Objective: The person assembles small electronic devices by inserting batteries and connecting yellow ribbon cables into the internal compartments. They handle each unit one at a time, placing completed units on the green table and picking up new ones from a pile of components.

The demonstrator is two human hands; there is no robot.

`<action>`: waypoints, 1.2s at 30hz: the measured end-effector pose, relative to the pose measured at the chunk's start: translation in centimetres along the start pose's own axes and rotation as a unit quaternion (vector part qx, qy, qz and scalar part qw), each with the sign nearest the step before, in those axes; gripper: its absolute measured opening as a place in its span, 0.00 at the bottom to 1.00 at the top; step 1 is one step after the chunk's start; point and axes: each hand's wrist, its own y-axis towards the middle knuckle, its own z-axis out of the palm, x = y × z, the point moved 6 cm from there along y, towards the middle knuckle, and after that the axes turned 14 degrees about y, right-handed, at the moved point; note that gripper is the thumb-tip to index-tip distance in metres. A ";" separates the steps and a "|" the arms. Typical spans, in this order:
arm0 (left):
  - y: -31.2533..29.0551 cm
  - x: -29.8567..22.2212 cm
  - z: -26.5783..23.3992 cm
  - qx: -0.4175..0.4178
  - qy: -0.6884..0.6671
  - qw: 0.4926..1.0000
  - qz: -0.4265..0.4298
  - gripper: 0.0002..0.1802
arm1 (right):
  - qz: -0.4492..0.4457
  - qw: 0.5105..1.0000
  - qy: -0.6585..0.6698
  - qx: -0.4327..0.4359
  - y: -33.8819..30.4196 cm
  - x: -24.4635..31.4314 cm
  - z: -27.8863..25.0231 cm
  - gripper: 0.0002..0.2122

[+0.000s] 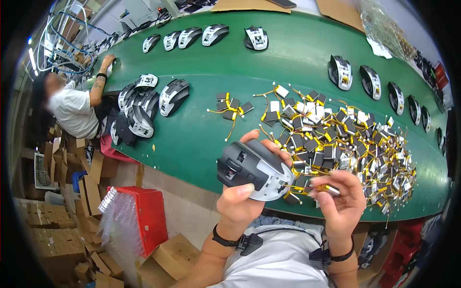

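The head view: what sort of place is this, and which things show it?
Probably an electronics assembly workshop: a long green workbench bears a heap of small wired packs, likely batteries, and many similar computer mice set out along it.

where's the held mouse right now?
Head view, near centre: the mouse is in the left hand, with the right hand holding a small battery to its right and the battery pile beyond.

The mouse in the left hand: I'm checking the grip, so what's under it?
The left hand, its thumb and fingers showing at the edges of the mouse; it hides the grip's middle and some green tabletop.
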 end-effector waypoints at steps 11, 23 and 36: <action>0.6 0.5 0.5 -0.027 -0.059 0.997 -0.049 0.45 | -0.154 0.944 -0.262 0.125 1.5 0.2 3.5 0.11; 0.9 1.2 1.9 -0.024 -0.016 0.999 -0.017 0.46 | -0.063 0.996 -0.047 -0.036 1.1 -2.3 1.5 0.10; 0.8 2.6 2.2 0.092 -0.074 0.984 -0.134 0.43 | -0.012 0.997 -0.057 0.052 2.2 -2.5 -0.3 0.19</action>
